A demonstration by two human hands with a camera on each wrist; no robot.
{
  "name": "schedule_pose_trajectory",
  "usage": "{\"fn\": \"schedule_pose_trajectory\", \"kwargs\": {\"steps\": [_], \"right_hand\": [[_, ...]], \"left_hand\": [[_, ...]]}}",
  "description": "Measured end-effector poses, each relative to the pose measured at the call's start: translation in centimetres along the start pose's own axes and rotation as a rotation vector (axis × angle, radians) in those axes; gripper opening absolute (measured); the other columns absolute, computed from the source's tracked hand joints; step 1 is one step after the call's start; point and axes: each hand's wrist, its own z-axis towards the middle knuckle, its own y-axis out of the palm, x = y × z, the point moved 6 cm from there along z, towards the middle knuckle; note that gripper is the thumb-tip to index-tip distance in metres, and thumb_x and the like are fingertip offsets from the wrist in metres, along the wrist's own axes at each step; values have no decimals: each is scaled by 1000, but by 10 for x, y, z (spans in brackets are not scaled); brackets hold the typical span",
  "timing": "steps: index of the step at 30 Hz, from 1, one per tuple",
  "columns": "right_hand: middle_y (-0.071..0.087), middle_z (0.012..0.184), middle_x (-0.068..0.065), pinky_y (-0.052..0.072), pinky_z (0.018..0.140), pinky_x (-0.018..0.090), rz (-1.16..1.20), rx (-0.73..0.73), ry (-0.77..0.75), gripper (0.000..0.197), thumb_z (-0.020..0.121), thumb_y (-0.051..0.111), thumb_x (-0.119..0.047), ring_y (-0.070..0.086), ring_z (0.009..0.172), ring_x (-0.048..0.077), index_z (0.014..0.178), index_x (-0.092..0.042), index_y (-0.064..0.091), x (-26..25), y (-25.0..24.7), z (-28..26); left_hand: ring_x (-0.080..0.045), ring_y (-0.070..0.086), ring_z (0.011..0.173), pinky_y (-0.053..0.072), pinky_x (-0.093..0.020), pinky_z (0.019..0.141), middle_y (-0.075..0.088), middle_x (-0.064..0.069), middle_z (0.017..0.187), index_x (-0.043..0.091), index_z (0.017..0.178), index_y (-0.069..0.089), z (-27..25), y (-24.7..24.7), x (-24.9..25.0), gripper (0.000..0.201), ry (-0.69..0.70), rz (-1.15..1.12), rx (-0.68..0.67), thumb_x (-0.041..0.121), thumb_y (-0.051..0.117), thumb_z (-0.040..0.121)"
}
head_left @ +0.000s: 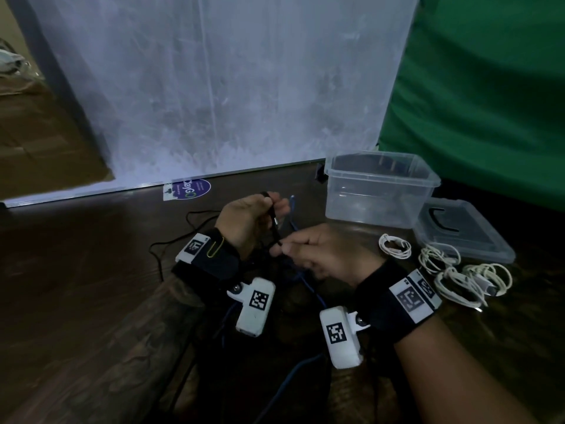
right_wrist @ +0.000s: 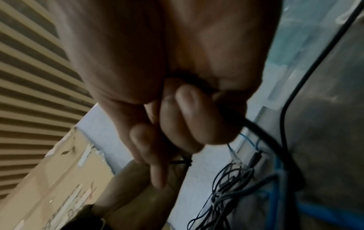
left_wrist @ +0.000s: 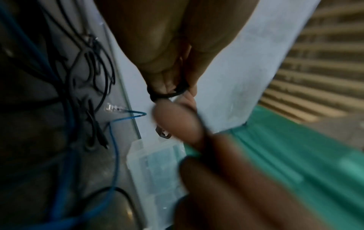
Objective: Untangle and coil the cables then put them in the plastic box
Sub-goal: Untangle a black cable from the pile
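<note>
Above the dark wooden table my left hand (head_left: 260,209) pinches the plug end of a black cable (head_left: 273,221), looped at its fingertips (left_wrist: 173,91). Just below it, my right hand (head_left: 308,249) grips the same black cable (right_wrist: 254,124) in curled fingers (right_wrist: 185,118). A blue network cable (head_left: 293,218) with a clear plug (left_wrist: 112,108) lies tangled with thin black cables (right_wrist: 226,186) under both hands. The clear plastic box (head_left: 379,191) stands open and empty at the back right. Several coiled white cables (head_left: 443,267) lie to the right of my right wrist.
The box's clear lid (head_left: 464,231) lies flat to the right of the box. A white panel (head_left: 214,87) leans along the table's far edge, with a green cloth (head_left: 489,102) at the right. A round sticker (head_left: 189,188) sits near the panel's foot.
</note>
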Motion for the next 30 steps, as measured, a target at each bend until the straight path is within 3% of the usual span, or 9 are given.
{"fn": "schedule_pose_trajectory", "kwargs": {"steps": [4,6,9,13,17,19,21,24,30], "right_hand": [[63,61,-12,37,46,7,-69,237,-178,14,94,62,-9,52,44,-6,95,-2,74,-19,-23,-2],[65,62,1,46,57,13,-8,312,-255,16,96,61,-9,62,51,3,84,-3,71,-22,-34,-3],[63,61,13,53,71,43,81,359,-311,22,95,61,-17,66,61,36,76,-8,65,-13,-44,-1],[61,63,16,55,66,51,145,366,-327,21,96,62,-14,64,59,36,76,-8,62,-9,-46,0],[67,69,8,54,69,39,135,449,-276,14,88,73,-21,63,67,22,81,-10,68,2,-54,4],[67,80,23,53,77,51,200,407,-205,20,84,73,-33,63,77,31,86,-13,70,12,-52,7],[66,85,31,51,68,43,175,364,-122,13,88,67,-29,61,72,30,88,-17,73,17,-48,7],[58,64,8,30,42,18,125,238,14,16,99,56,-18,38,44,10,90,-17,69,21,-36,5],[56,62,0,29,37,18,-29,77,45,20,100,55,-15,34,41,6,112,-15,72,13,-20,0]], "left_hand": [[-20,61,63,49,-25,58,67,-13,73,0,89,68,-12,15,-10,21,2,341,-168,0,47,95],[-16,57,57,46,-21,55,64,-11,67,-1,82,63,-19,30,-15,27,-67,364,-276,-1,40,96],[-20,61,64,51,-25,63,64,-16,74,-8,94,58,-24,42,-19,26,-185,269,-391,6,36,96],[-23,60,65,50,-27,66,65,-17,75,-7,94,61,-26,41,-19,26,-242,295,-469,10,46,82],[-19,61,64,53,-32,68,63,-14,74,-6,98,60,-32,40,-22,23,-313,200,-518,9,47,86],[-17,60,64,54,-35,70,62,-12,75,-3,98,60,-34,41,-21,21,-327,135,-531,8,46,88],[-15,61,67,56,-36,76,62,-9,77,-2,100,60,-33,42,-15,21,-294,26,-514,7,44,90],[-15,63,75,55,-34,86,65,-9,84,-1,107,56,-22,39,-3,21,-195,-170,-421,8,44,92],[-19,70,76,59,-34,78,72,-14,85,-2,104,58,-5,23,1,22,-53,-210,-112,4,37,98]]}}
